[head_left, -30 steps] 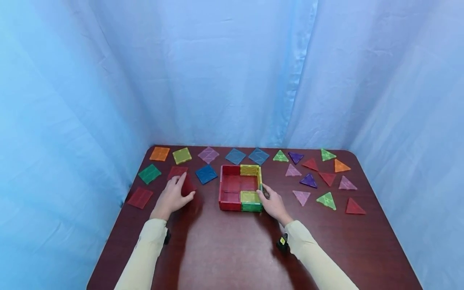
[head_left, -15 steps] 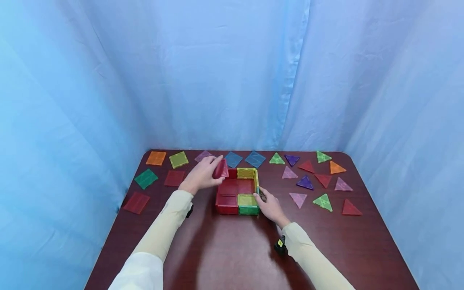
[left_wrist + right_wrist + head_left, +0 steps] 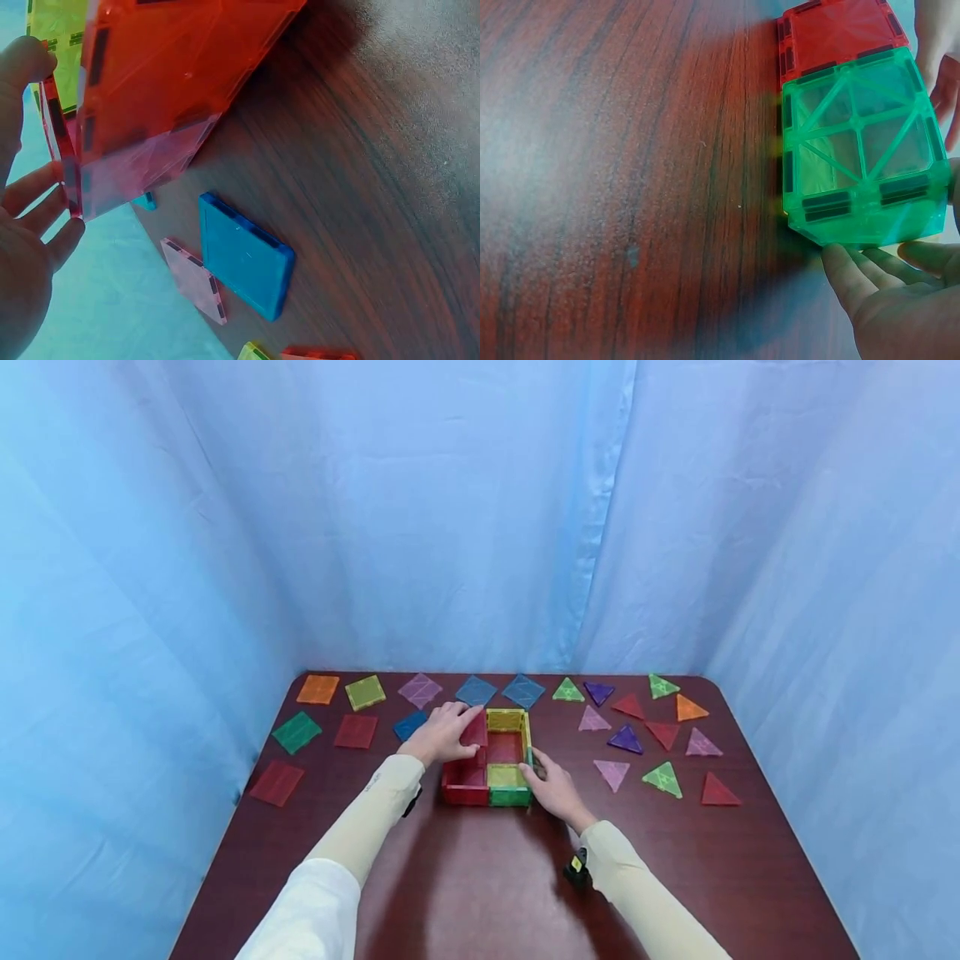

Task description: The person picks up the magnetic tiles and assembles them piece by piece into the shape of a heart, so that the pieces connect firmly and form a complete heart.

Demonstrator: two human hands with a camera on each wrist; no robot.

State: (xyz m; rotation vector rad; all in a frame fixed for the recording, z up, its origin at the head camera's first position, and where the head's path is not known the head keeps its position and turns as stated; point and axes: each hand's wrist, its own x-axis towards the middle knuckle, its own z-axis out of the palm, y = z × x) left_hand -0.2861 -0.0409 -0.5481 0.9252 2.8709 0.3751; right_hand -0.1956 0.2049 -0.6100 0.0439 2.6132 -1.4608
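An open-topped box of magnetic tiles [image 3: 466, 795] stands on the table, its walls red, yellow and green. My left hand [image 3: 442, 733] pinches a red square magnetic tile [image 3: 60, 139] between thumb and fingers, at the top of the box's back left part. In the left wrist view this tile stands close against the box's red and pink left wall [image 3: 165, 75]. My right hand [image 3: 553, 783] grips the box's right wall, thumb at its top edge and fingers along the outside. In the right wrist view its fingers touch the green corner [image 3: 866, 217].
Loose square tiles lie left and behind the box, among them a blue tile [image 3: 244, 259], a green tile [image 3: 297, 732] and a red tile [image 3: 356, 732]. Several triangle tiles, such as a purple triangle [image 3: 626, 739], lie right. A curtain [image 3: 450, 527] hangs behind the table.
My left hand has lifted a red square tile from the left side and carried it right to the box, lowering it at the back left. The right hand has stayed at the right wall.
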